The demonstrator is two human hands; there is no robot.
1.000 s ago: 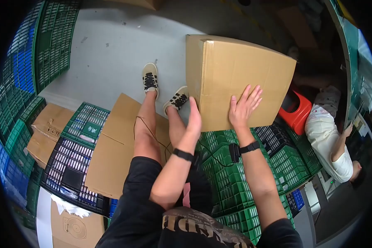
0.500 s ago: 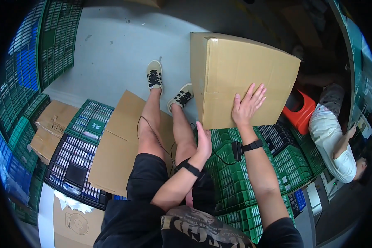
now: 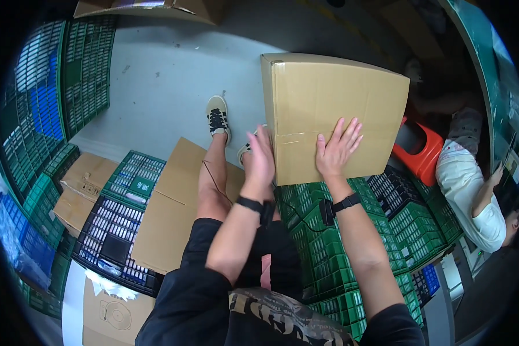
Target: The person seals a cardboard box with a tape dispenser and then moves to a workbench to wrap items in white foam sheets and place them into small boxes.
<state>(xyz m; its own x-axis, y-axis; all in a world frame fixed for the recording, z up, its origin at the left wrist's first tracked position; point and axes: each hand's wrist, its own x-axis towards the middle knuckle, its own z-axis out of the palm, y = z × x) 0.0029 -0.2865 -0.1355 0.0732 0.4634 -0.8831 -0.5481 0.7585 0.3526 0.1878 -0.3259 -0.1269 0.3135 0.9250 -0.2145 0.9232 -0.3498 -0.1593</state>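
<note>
A large closed cardboard box [image 3: 305,92] with clear tape on its near face stands ahead of me, its lower edge meeting the stacked green crates [image 3: 328,230]. Flat against the box's broad face lies my right hand [image 3: 337,150], fingers spread. Beside the box's left side is my left hand [image 3: 260,158], upright with its fingers stretched out and slightly blurred. Whether its palm touches the cardboard I cannot tell. Both wrists wear black straps with a small dark module.
Flattened cardboard [image 3: 170,196] leans by my left leg, next to crates of small white items [image 3: 112,230]. Tall green crates [image 3: 86,69] rise at the far left. On the right are a red stool [image 3: 424,151] and a person in a white shirt [image 3: 464,184]. Another carton [image 3: 155,8] sits at the top.
My left hand has moved up and left, from the box's lower corner to along its left side. My right hand stays on the face. The view has shifted slightly.
</note>
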